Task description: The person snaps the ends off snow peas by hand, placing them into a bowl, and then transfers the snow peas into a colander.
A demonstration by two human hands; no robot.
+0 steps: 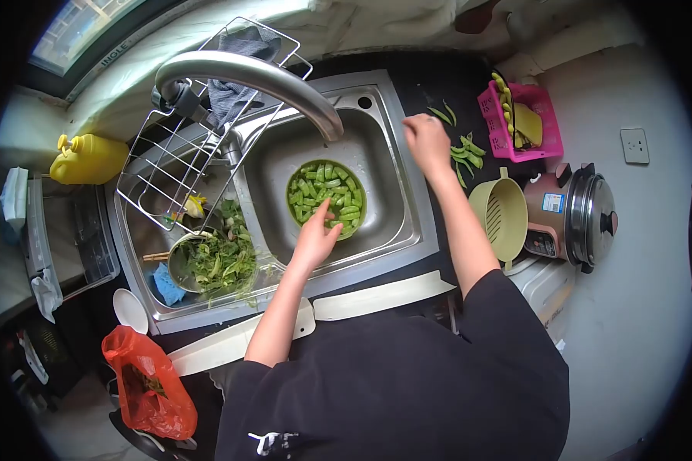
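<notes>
In the right sink basin stands a round green bowl [293, 217] filled with cut green pods [323, 184]. My left hand [317, 237] is over the bowl's near edge, its fingers stretched and apart, with nothing visible between them. Beyond the sink's right rim, my right hand [429, 144] hovers by the dark counter with its fingers curled together; whatever they may hold is hidden. Close to it are a couple of loose pods [449, 113], and a small pile of whole pods [470, 152] lies to its right.
A curved faucet [269, 73] arches over the sink beside a wire rack [161, 165]. Leafy scraps [227, 257] fill the left basin. Rightward are a pink basket [527, 155], a yellow-green colander [499, 206] and a rice cooker [569, 219]. A red bag [158, 399] sits at lower left.
</notes>
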